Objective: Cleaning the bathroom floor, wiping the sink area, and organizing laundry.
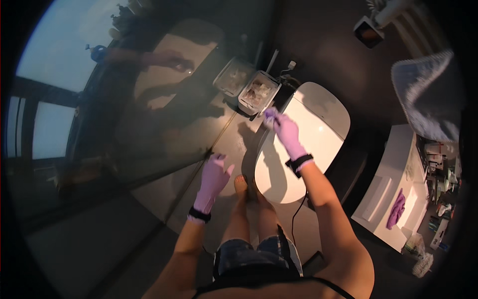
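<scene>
Two hands in thin, smooth pink gloves, each with a black band at the wrist, work in a dim bathroom. The right hand is closed on a crumpled purple bundle, soft in outline and slightly blurred, whose exact material cannot be told. The left hand is loosely opened, thumb apart from half-bent fingers, with nothing visible in its grasp; it lies near a dark glass panel, and whether it touches the pane cannot be told. Under the right forearm and hand is a toilet with a glossy, rounded white lid, lowered, bearing a broad shadow. Just beyond the bundle, a box-shaped bin with a pale rim contains crumpled, whitish paper; its reflection shows in the glass. The floor is smooth and beige-grey, and the far wall is matt and dark brown. At the right, a grey-blue towel with a textured edge hangs above a white sink unit with flat faces, on which a folded-looking purple cloth lies. Small bottles and packets crowd the area beside it. The purple bundle is held at the toilet's far-left edge, between lid and bin.
</scene>
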{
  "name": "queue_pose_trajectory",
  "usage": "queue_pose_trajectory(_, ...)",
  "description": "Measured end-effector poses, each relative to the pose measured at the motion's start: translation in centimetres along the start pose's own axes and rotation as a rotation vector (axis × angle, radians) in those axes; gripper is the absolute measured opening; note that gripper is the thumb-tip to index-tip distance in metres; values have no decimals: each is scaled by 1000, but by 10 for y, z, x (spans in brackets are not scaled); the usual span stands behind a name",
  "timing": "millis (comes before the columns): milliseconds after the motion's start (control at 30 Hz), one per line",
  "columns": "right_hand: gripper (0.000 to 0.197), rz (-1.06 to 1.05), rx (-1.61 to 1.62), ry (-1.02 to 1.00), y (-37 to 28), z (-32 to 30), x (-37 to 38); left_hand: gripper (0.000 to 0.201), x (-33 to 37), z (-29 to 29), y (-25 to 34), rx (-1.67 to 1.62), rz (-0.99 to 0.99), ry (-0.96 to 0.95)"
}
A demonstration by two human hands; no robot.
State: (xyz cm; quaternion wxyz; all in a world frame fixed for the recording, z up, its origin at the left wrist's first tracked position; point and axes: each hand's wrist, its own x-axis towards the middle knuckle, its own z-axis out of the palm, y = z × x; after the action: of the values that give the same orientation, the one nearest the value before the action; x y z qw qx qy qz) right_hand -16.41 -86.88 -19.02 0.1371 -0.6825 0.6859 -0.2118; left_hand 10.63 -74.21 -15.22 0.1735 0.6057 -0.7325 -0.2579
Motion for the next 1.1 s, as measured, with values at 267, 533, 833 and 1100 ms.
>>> queue_pose_trajectory(267, 33, 326, -68, -132, 100, 167, 148, 30, -29, 65, -62, 135, -300, -270)
queue_pose_trajectory(533, 27, 374, -191, -392, 150, 321, 188, 35, 5, 117, -88, 138, -332, -332)
queue_pose_trajectory(833, 27, 135, -115, -791, 188, 386, 184, 38, -28, 151, -104, 136, -460, -446)
queue_pose_trajectory(1100, 24, 218, -92, -512, 157, 355, 188, 37, -22, 125, -85, 32, -457, -388)
